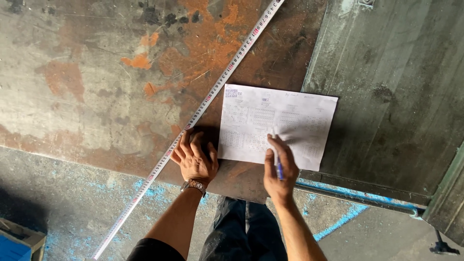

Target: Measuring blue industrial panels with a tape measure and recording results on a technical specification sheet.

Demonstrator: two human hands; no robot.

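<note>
Our left hand [194, 159] lies flat, empty, pinning the springy tape measure [193, 121] to the rusty surface [96, 87]; our right hand [280, 169], grip clenched around a pen [279, 166], steadies the flimsy paper [290, 121] just right.

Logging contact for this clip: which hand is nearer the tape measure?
Left. The left hand rests its fingers against the tape measure; the right hand, holding a pen, lies over the paper sheet.
</note>
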